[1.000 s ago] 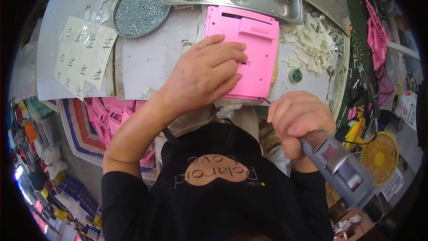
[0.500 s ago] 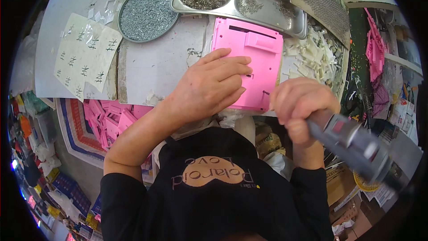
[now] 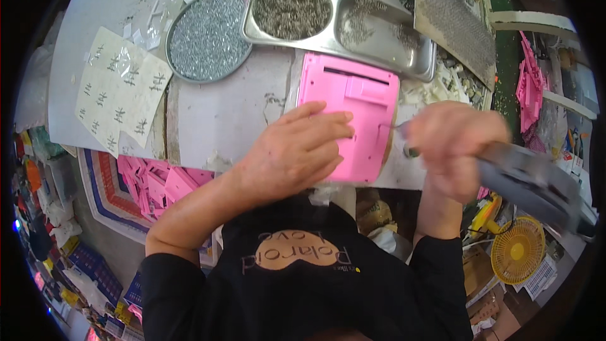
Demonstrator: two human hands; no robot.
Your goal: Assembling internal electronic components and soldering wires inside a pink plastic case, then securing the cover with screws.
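Observation:
A flat pink plastic housing (image 3: pixel 360 155), with a long slot, a raised block and small holes, lies at the table's front edge. My left hand (image 3: pixel 293 148) rests on its left part, fingers stretched out and holding it down flat. In my right hand (image 3: pixel 454 139), blurred by motion, is a grey power screwdriver (image 3: pixel 530 180) with its body pointing off to the right. Its thin bit reaches over the right edge of the housing; whether the tip touches cannot be made out.
Beyond the housing stand a round grey dish of screws (image 3: pixel 209 36) and a metal compartment tray (image 3: pixel 328 39) holding small metal parts. White plastic pieces (image 3: pixel 442 85) are heaped to the right. Pink parts (image 3: pixel 161 183) fill a basket at lower left. A yellow fan (image 3: pixel 517 249) stands at lower right.
My right hand and the power screwdriver have moved right and farther up along the housing, uncovering the yellow fan. The table sits lower in view; my left hand stays on the housing.

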